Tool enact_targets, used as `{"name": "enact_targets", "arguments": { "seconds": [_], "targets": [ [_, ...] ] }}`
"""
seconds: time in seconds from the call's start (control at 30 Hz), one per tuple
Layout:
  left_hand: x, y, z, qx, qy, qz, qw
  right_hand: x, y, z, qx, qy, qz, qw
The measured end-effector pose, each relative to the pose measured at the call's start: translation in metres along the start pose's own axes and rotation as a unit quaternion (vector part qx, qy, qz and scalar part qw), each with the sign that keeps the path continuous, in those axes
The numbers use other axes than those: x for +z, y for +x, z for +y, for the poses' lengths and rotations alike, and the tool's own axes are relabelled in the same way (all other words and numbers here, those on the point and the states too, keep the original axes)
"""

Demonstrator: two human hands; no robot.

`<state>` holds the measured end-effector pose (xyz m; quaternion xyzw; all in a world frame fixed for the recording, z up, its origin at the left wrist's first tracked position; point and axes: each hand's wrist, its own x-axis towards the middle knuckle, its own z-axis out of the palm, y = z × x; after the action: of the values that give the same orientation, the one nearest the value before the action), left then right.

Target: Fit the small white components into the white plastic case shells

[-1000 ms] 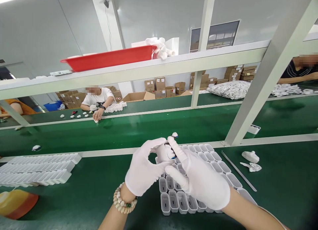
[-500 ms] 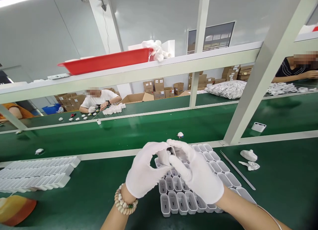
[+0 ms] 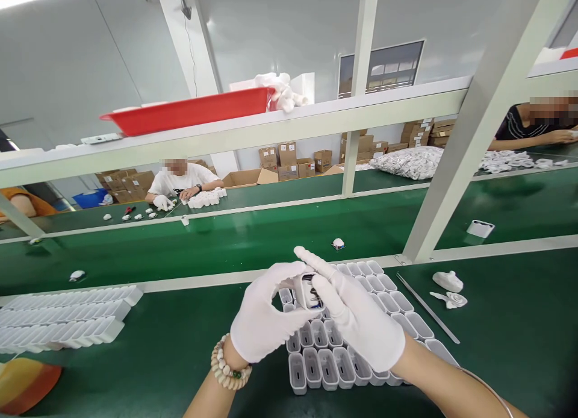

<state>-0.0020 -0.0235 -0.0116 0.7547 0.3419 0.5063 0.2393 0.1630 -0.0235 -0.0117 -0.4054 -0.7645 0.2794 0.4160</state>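
In white gloves, both my hands meet over the rows of small cups. My left hand (image 3: 266, 312) is closed around a small white plastic case (image 3: 307, 293), thumb below and fingers above. The case's open end faces right, and dark and metallic parts show inside. My right hand (image 3: 361, 315) holds the same case from the right, its thumb at the open end and its forefinger stretched across the top. Its other fingers are partly hidden. Beneath my hands stand translucent white oblong cups (image 3: 313, 367), open side up, each with a slot in the bottom.
Tweezers (image 3: 427, 306) and two white crumpled pieces (image 3: 449, 288) lie to the right. White cases (image 3: 67, 315) stand in rows at left, near an orange-yellow object (image 3: 29, 382). A green belt (image 3: 253, 237) carries small parts beyond. Shelf posts (image 3: 445, 153) rise ahead; co-workers sit opposite.
The case has turned so its open end and inner parts show more. My right forefinger has stretched up and left. Parts on the belt have shifted right.
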Motion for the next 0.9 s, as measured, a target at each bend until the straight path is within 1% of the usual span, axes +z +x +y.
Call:
{"name": "enact_targets", "arguments": {
  "seconds": [0.07, 0.13, 0.23, 0.3, 0.37, 0.4, 0.47, 0.53, 0.57, 0.6, 0.63, 0.67, 0.7, 0.73, 0.77, 0.8, 0.83, 0.87, 0.9],
  "targets": [
    [-0.001, 0.000, 0.001, 0.000, -0.030, 0.015, 0.999, -0.007, -0.003, -0.004, -0.015, -0.001, 0.000, 1.000],
    [-0.002, -0.001, 0.001, -0.005, -0.064, 0.030, 0.998, -0.007, -0.007, -0.007, -0.040, -0.038, 0.032, 0.998],
    [-0.003, -0.001, 0.001, -0.012, -0.095, 0.037, 0.995, 0.004, -0.013, -0.008, -0.070, -0.118, 0.081, 0.987],
    [-0.003, -0.001, 0.000, -0.012, -0.092, 0.037, 0.995, 0.013, -0.015, -0.008, -0.069, -0.155, 0.118, 0.979],
    [-0.001, -0.002, 0.000, -0.012, -0.066, 0.036, 0.997, 0.019, -0.016, -0.008, -0.047, -0.164, 0.143, 0.975],
    [0.001, -0.002, -0.001, -0.011, -0.050, 0.035, 0.998, 0.019, -0.015, -0.009, -0.031, -0.156, 0.146, 0.976],
    [0.003, -0.001, 0.000, -0.016, -0.022, 0.035, 0.999, 0.013, -0.012, -0.011, 0.012, -0.106, 0.133, 0.985],
    [0.001, 0.002, 0.000, -0.032, -0.010, 0.033, 0.999, 0.001, -0.005, -0.011, 0.070, -0.005, 0.100, 0.992],
    [-0.002, 0.004, 0.000, -0.046, -0.003, 0.026, 0.999, -0.006, -0.001, -0.011, 0.099, 0.071, 0.073, 0.990],
    [-0.006, 0.005, -0.001, -0.067, 0.008, 0.015, 0.998, -0.013, 0.004, -0.009, 0.130, 0.159, 0.040, 0.978],
    [-0.011, 0.007, -0.003, -0.094, 0.026, -0.004, 0.995, -0.019, 0.010, -0.006, 0.164, 0.251, 0.011, 0.954],
    [-0.018, 0.009, -0.006, -0.126, 0.053, -0.031, 0.990, -0.024, 0.015, -0.002, 0.198, 0.340, -0.006, 0.920],
    [-0.024, 0.011, -0.010, -0.162, 0.089, -0.070, 0.980, -0.027, 0.019, 0.002, 0.229, 0.414, -0.011, 0.881],
    [-0.030, 0.012, -0.016, -0.199, 0.131, -0.119, 0.964, -0.030, 0.023, 0.006, 0.256, 0.467, -0.006, 0.847],
    [-0.035, 0.013, -0.022, -0.232, 0.177, -0.168, 0.942, -0.031, 0.027, 0.011, 0.274, 0.489, 0.001, 0.828],
    [-0.038, 0.013, -0.029, -0.257, 0.222, -0.212, 0.916, -0.031, 0.029, 0.016, 0.283, 0.486, 0.005, 0.827],
    [-0.039, 0.013, -0.036, -0.271, 0.262, -0.248, 0.892, -0.031, 0.032, 0.020, 0.284, 0.466, 0.002, 0.838],
    [-0.039, 0.013, -0.042, -0.278, 0.293, -0.270, 0.874, -0.031, 0.035, 0.025, 0.283, 0.436, -0.006, 0.854],
    [-0.037, 0.013, -0.048, -0.280, 0.312, -0.282, 0.863, -0.031, 0.039, 0.030, 0.281, 0.404, -0.011, 0.871]
  ]
}}
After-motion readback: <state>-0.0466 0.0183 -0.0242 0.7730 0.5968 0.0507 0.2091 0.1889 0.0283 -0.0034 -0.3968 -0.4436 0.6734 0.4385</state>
